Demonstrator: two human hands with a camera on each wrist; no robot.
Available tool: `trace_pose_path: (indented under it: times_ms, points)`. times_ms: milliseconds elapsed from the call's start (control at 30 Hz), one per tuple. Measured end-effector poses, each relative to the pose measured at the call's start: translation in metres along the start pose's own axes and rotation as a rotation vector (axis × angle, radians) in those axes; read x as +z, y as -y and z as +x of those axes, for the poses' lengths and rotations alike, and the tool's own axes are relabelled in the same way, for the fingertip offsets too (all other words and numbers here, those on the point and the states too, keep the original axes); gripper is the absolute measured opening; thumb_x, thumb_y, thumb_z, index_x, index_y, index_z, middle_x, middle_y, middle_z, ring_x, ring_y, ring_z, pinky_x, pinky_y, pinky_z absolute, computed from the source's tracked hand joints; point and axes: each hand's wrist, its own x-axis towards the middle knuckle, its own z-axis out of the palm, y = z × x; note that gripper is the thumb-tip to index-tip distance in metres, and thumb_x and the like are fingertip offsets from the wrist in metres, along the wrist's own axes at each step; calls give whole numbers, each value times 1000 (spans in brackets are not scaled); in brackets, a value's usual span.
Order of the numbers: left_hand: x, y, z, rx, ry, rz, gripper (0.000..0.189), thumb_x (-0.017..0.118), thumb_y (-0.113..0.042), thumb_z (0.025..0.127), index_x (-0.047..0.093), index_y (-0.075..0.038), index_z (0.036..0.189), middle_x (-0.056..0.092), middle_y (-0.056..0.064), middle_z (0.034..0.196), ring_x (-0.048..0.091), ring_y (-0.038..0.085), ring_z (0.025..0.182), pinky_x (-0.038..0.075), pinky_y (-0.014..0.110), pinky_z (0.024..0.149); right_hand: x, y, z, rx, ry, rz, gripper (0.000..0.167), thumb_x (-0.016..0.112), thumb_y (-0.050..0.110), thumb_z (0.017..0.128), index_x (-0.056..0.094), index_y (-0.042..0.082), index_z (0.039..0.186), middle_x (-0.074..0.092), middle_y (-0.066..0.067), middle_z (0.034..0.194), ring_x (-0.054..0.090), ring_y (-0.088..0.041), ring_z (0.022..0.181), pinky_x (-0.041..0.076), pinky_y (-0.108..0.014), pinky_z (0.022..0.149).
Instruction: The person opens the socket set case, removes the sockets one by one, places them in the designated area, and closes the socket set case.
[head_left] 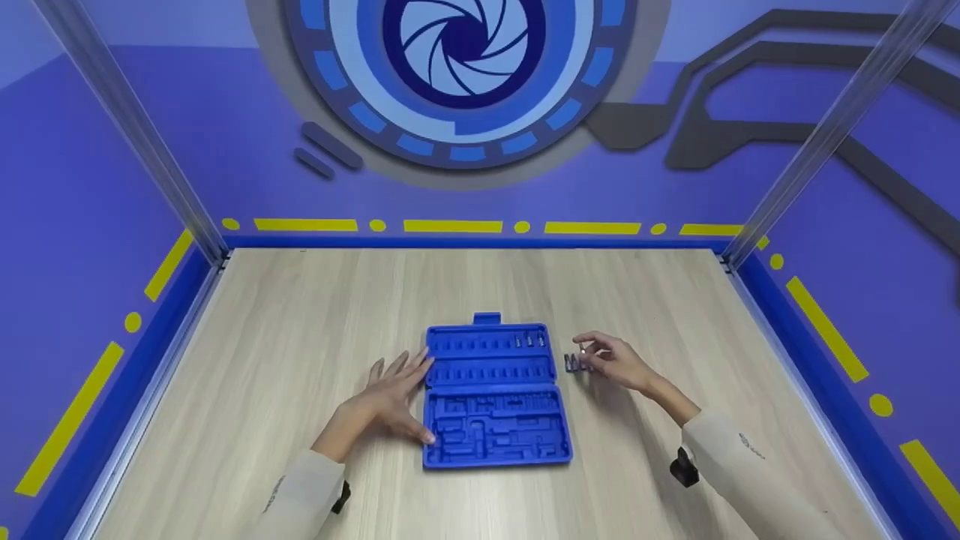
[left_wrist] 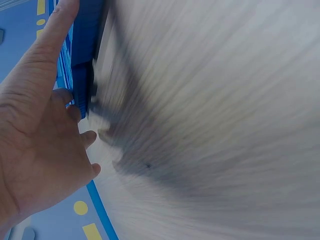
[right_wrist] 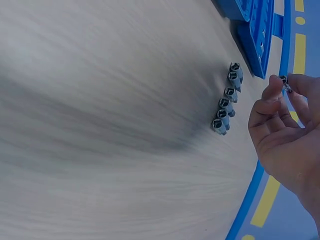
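Observation:
An open blue plastic tool case (head_left: pixel 491 388) lies on the table, its moulded slots facing up. Three small metal sockets (head_left: pixel 529 341) sit in the upper right slots of its lid. My left hand (head_left: pixel 386 401) is spread along the left side of the case, thumb and fingertips at the edge. To the right of the lid, my right hand (head_left: pixel 619 364) pinches a small metal socket (right_wrist: pixel 286 86) between thumb and index finger, raised over the table. Beneath that hand stands a row of several metal sockets (right_wrist: pixel 225 105), square holes facing up; the hand partly hides them in the head view.
The pale wood table (head_left: pixel 300 300) is enclosed by blue-purple panels with yellow markings (head_left: pixel 453 226). Metal corner posts (head_left: pixel 142 127) rise at the back left and back right. The case's latch tab (head_left: pixel 487 318) sticks out toward the back panel.

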Motion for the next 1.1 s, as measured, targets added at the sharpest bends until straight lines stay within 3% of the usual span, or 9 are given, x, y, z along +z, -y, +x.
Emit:
trace_pose_path:
  times_ms: [267, 767, 1100]
  points:
    - [-1, 0, 1, 7, -5, 15, 141, 89, -67, 60, 12, -12, 165, 1, 6, 175, 3, 43, 159, -2, 70, 124, -10, -4, -8, 38, 9, -6, 43, 62, 5, 100, 52, -9, 140, 62, -24, 104, 63, -14, 76, 45, -16, 62]
    - [0, 1, -1, 20, -19, 14, 141, 89, -67, 60, 12, -13, 165, 0, 7, 175, 3, 45, 159, -2, 72, 123, -35, -17, -20, 44, -34, -48, 45, 64, 5, 99, 53, -11, 140, 64, -28, 106, 53, -6, 65, 41, -17, 55]
    - [-1, -1, 0, 7, -8, 22, 140, 89, -66, 62, 12, -13, 165, 2, 7, 175, 4, 44, 159, -1, 72, 123, -47, -30, -27, 26, -80, -185, 43, 67, 5, 97, 57, -14, 134, 68, -26, 100, 61, -13, 67, 50, -20, 56]
